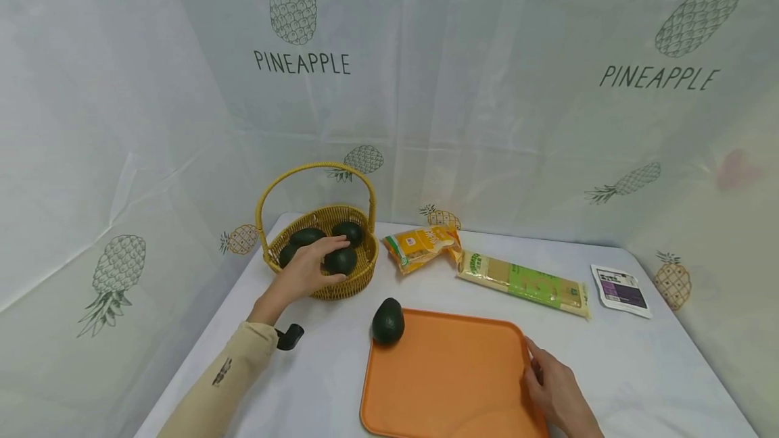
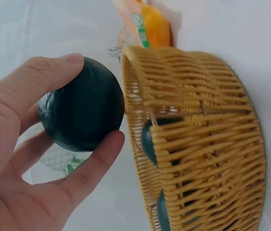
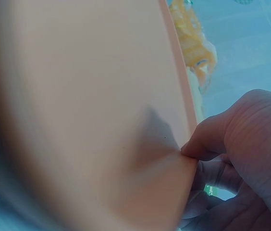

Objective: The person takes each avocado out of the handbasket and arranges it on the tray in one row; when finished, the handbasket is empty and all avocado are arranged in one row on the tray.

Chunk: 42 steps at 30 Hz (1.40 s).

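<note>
My left hand (image 1: pixel 312 268) grips a dark green avocado (image 2: pixel 85 108) between thumb and fingers. In the left wrist view that avocado is apart from the wicker basket (image 2: pixel 207 144), near its rim. Several more avocados (image 1: pixel 307 236) lie inside the basket, partly hidden by its weave in the left wrist view. Another avocado (image 1: pixel 388 322) sits on the far left corner of the orange tray (image 1: pixel 450 377). At the tray's right edge, my right hand (image 1: pixel 554 384) pinches the rim, thumb on top in the right wrist view (image 3: pixel 241 154).
Behind the tray lie an orange snack bag (image 1: pixel 421 247) and a long green-and-tan packet (image 1: pixel 523 282). Farther right is a white and purple pouch (image 1: pixel 621 289). The basket's tall arched handle (image 1: pixel 316 165) rises above it. A pineapple-print curtain (image 1: pixel 456 100) hangs behind the white table.
</note>
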Available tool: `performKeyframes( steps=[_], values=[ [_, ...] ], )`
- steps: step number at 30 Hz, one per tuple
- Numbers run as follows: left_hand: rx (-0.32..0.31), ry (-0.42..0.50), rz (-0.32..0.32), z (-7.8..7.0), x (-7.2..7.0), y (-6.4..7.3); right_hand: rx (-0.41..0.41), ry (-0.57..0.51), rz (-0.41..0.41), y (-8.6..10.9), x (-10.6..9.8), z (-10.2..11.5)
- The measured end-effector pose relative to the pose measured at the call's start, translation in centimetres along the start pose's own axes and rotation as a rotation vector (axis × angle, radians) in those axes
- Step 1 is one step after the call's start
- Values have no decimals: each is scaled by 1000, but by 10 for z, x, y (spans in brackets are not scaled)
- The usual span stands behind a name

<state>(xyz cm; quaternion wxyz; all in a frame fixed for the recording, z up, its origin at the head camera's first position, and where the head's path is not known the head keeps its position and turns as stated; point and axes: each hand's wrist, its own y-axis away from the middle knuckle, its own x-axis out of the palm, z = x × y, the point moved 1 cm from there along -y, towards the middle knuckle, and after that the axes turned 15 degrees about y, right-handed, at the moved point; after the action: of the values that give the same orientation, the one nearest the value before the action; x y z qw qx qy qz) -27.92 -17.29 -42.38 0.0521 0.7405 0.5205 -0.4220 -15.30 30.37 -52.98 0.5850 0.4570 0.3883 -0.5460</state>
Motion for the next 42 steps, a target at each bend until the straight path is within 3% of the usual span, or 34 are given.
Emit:
performKeyframes(
  steps=[13, 21, 33, 42],
  values=[
    [-6, 66, -1, -24, 9, 4, 21, -6, 19, -1, -1, 2],
    [8, 70, 1, -32, 17, 6, 9, 5, 7, -1, -1, 0],
    [-58, 47, 47, -47, 30, 11, 22, -10, 5, 0, -2, 2],
    [5, 55, 73, -55, 43, 12, 14, 6, -6, 1, -3, 2]
  ],
)
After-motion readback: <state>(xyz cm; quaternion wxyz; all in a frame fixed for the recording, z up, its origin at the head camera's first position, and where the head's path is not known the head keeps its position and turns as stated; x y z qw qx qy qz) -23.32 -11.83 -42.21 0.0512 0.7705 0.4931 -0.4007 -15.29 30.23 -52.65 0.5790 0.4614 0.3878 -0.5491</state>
